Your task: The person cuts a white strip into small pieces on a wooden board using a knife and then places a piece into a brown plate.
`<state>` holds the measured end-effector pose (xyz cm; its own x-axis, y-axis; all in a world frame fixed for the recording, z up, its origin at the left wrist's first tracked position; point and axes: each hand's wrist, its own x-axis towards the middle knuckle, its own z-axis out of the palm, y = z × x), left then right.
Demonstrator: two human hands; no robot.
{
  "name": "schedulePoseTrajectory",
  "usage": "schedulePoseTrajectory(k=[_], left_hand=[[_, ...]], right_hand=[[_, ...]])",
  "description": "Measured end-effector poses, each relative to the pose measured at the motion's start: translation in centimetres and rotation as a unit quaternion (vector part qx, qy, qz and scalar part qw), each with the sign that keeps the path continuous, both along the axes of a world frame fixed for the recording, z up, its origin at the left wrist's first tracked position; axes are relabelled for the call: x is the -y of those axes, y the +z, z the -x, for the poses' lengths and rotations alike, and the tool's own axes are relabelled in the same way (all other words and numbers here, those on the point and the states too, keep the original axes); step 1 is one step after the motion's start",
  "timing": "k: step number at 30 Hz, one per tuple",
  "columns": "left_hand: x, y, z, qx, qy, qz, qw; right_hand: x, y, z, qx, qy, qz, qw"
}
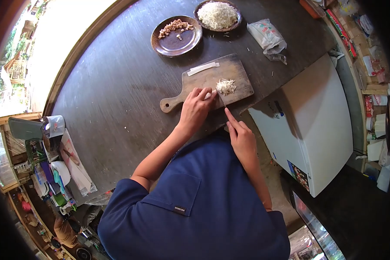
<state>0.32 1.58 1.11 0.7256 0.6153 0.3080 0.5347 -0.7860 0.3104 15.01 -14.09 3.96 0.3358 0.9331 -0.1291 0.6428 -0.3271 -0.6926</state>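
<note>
My left hand is closed, its bent fingers pressing a pale piece of food onto a wooden cutting board with a handle. Gripped in my right hand is a knife, its index finger stretched along the blade's back. The blade stands between the piece and a small pile of thin pale shreds. Toward the far side of the board lies a long whitish strip. My right hand hides the knife's handle.
Beyond the board are a brown plate with brown chunks, a bowl heaped with pale shreds, and a plastic bag. A white chest-like appliance stands right of the dark table. Utensils and packets crowd the left edge.
</note>
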Motion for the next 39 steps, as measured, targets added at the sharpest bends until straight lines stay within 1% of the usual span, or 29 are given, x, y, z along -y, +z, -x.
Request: schedulePoseTrajectory(k=[5,7,9,11,13,15,16,19,21,22,25,27,31,33,34,37,39], left_hand=[[-0.1,0.1,0.0,0.007,-0.002,0.01,1.0],[-0.1,0.2,0.0,-0.014,0.007,0.008,1.0],[0.2,0.0,-0.1,-0.017,0.006,0.007,1.0],[0.2,-0.3,0.0,-0.019,0.01,0.001,1.0],[0.2,-0.5,0.0,0.014,0.009,-0.017,1.0],[0.2,-0.5,0.1,0.012,0.015,-0.015,1.0],[0.3,-0.5,0.0,0.013,0.021,-0.012,1.0],[0.3,-0.6,0.0,0.009,0.021,-0.013,1.0],[0.3,-0.3,0.2,-0.002,0.016,-0.006,1.0],[0.3,-0.2,0.1,-0.011,0.012,0.001,1.0],[0.1,-0.6,0.2,0.008,0.013,-0.007,1.0],[0.1,-0.5,0.3,0.009,0.013,-0.008,1.0],[0.3,-0.1,-0.1,0.02,0.018,0.002,1.0],[0.2,-0.2,0.0,0.023,0.016,0.004,1.0],[0.2,-0.3,0.0,0.026,0.016,0.006,1.0],[0.1,-0.3,0.0,0.029,0.015,-0.002,0.999],[0.2,-0.3,0.1,0.021,0.019,0.0,1.0]], right_hand=[[-0.3,-0.3,0.0,0.005,0.002,0.01,1.0],[-1.2,-0.9,0.2,0.009,-0.005,0.014,1.0],[-2.1,-1.6,0.3,0.008,-0.006,-0.037,0.999],[-2.0,-1.5,0.1,0.001,-0.011,-0.049,0.999],[-1.8,-1.0,0.2,-0.007,-0.012,-0.062,0.998],[-0.6,-0.2,0.4,0.001,-0.005,0.01,1.0],[-0.4,-0.2,0.4,0.001,-0.008,0.013,1.0],[-0.9,-0.9,0.4,0.003,-0.011,-0.003,1.0],[-2.0,-1.7,0.4,0.005,-0.011,-0.046,0.999],[-1.9,-1.6,0.4,0.005,-0.013,-0.046,0.999],[-2.2,-1.2,0.4,-0.005,-0.004,-0.059,0.998],[-1.0,-0.5,0.6,0.003,-0.01,0.008,1.0],[-1.1,-1.1,0.3,-0.014,-0.008,0.0,1.0],[-2.0,-1.6,0.4,-0.011,-0.011,-0.04,0.999],[-1.9,-1.5,0.4,-0.01,-0.011,-0.04,0.999],[-1.8,-0.7,0.6,0.01,0.002,-0.034,0.999],[-0.8,-0.2,0.4,0.009,-0.004,0.025,1.0]])
